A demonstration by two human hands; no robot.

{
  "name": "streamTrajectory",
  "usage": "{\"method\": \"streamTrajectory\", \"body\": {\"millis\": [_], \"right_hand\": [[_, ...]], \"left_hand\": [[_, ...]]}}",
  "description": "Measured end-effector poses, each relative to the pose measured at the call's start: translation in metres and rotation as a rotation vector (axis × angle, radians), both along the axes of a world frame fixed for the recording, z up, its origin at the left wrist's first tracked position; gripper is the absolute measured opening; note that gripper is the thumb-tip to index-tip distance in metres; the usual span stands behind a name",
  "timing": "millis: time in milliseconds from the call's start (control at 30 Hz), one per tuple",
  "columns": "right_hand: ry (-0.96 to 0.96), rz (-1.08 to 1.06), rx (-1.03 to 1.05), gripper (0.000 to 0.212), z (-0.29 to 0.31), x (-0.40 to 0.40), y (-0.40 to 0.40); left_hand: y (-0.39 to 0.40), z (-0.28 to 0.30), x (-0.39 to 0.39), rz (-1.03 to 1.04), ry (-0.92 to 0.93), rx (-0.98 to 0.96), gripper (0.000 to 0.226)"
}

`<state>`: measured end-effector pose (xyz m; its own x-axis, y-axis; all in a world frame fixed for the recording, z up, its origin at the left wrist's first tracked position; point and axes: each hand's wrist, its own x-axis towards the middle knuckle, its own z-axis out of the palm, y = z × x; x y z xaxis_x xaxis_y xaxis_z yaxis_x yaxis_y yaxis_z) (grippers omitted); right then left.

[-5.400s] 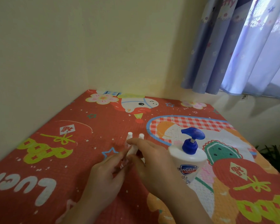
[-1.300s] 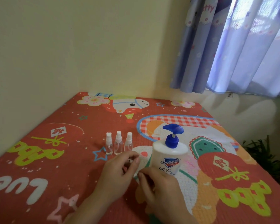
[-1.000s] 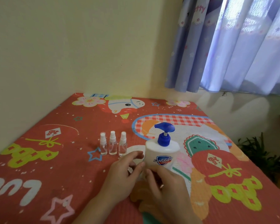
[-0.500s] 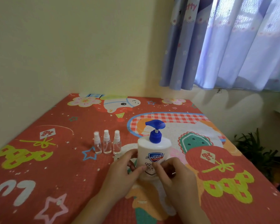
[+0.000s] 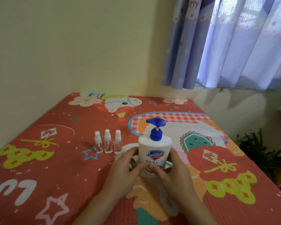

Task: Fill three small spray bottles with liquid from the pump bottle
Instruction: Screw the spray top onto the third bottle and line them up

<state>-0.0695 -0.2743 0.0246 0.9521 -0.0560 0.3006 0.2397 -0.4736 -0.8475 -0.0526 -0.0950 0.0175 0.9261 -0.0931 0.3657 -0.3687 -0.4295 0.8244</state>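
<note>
A white pump bottle [image 5: 154, 147] with a blue pump head stands upright on the red patterned table cover [image 5: 55, 159]. My left hand [image 5: 125, 171] wraps its lower left side and my right hand [image 5: 172, 174] wraps its lower right side; the thumbs meet across the label. Three small clear spray bottles with white caps stand upright in a row just left of it: the left one [image 5: 98, 145], the middle one [image 5: 108, 144] and the right one [image 5: 118, 142]. All three are capped, apart from my hands.
A cream wall runs along the left and the back of the table. Blue curtains [image 5: 225, 43] hang at the back right. Beyond the table's right edge a green plant [image 5: 259, 153] stands lower down.
My hands left the small bottles, which now stand in a row. Both hands closed around the pump bottle's base. The view shifted, so the bottle sits more central.
</note>
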Motion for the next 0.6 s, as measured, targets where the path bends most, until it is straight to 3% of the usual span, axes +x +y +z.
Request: {"method": "streamTrajectory", "body": {"millis": [367,600], "right_hand": [[-0.001,0.014,-0.012,0.051,0.001,0.03,0.003],[-0.003,0.013,-0.021,0.053,-0.003,0.049,0.011]], "left_hand": [[0.007,-0.007,0.014,0.156,-0.045,0.026,0.037],[0.037,-0.011,0.016,0.339,-0.192,0.013,0.01]]}}
